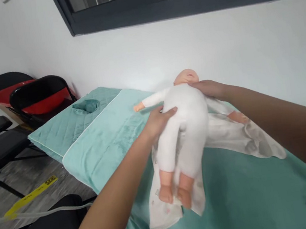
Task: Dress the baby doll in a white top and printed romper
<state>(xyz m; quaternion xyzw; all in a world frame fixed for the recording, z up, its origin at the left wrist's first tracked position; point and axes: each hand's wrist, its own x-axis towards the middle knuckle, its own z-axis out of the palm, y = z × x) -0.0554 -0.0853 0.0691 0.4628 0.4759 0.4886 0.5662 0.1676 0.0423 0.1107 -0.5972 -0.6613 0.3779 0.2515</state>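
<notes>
While the left hand (157, 123) clasps the hip of a white cloth-bodied doll (187, 104), the right hand (211, 88) touches its shoulder, its grip hidden. The doll, limbs outside any sleeve, is over a white printed fabric garment (225, 127) on a teal plush-covered bed (244, 181); black print on a long yellow strip (34, 193) is illegible.

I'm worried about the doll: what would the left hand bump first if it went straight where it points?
The left hand would first meet the doll: its white-clothed body is straight ahead, seemingly touching, though depth is unclear.
</notes>
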